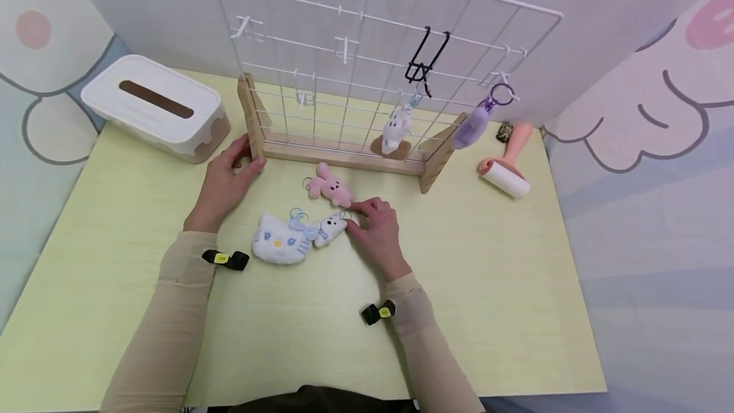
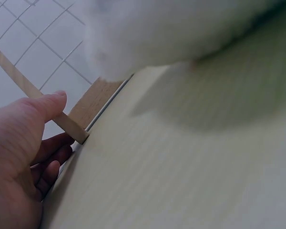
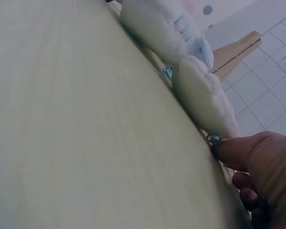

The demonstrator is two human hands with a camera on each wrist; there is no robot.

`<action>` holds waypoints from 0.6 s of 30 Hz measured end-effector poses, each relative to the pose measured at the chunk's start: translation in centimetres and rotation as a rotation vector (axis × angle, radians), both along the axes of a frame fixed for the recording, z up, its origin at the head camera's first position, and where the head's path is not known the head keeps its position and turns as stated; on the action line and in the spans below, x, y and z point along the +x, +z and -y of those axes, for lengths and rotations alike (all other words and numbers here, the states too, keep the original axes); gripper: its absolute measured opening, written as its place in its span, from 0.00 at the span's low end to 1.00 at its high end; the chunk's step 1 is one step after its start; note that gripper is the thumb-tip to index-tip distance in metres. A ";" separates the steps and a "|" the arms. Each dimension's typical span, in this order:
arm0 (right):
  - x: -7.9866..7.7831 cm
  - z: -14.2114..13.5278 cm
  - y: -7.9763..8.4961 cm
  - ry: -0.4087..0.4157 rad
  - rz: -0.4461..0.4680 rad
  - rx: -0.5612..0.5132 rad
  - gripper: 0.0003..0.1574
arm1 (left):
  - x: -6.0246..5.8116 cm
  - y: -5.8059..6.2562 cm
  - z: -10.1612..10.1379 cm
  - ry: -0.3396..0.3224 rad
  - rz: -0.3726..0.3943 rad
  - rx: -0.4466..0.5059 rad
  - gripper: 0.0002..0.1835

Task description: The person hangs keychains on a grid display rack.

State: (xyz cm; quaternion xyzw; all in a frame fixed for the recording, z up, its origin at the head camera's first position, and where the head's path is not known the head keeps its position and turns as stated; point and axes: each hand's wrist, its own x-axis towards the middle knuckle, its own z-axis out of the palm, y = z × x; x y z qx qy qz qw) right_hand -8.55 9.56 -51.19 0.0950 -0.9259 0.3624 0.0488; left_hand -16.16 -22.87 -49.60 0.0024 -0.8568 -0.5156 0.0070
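Observation:
In the head view my left hand (image 1: 222, 185) grips the left wooden foot (image 1: 252, 113) of a white wire grid rack (image 1: 395, 18), thumb on the near side. My right hand (image 1: 380, 234) holds the ring end of a small white plush keychain (image 1: 331, 229) between thumb and index finger. The right wrist view shows the thumb (image 3: 236, 151) on the metal ring (image 3: 213, 138). Beside it lies a larger white cat-face plush (image 1: 281, 241) with blue details. A pink bunny plush keychain (image 1: 331, 187) lies just beyond, close to my right index finger.
On the rack hang a white plush keychain (image 1: 397, 129) from a black hook (image 1: 420, 72) and a purple plush keychain (image 1: 473, 127). White hooks (image 1: 345, 50) dot the grid. A tissue box (image 1: 155, 107) stands left; a lint roller (image 1: 506, 174) lies right.

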 end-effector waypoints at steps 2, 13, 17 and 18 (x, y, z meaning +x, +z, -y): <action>0.0 0.1 0.1 0.001 0.013 -0.003 0.15 | 0.0 0.0 0.0 0.002 -0.002 -0.004 0.38; 0.1 -0.6 0.3 0.057 0.049 -0.038 0.04 | 0.1 -0.2 0.1 -0.008 -0.029 0.006 0.37; 0.5 -1.2 1.0 0.107 0.058 -0.046 0.04 | 0.0 -0.2 0.1 -0.013 -0.029 0.007 0.38; 0.7 -1.3 1.3 0.119 0.057 -0.052 0.04 | 0.0 -0.1 0.1 -0.014 -0.032 0.004 0.38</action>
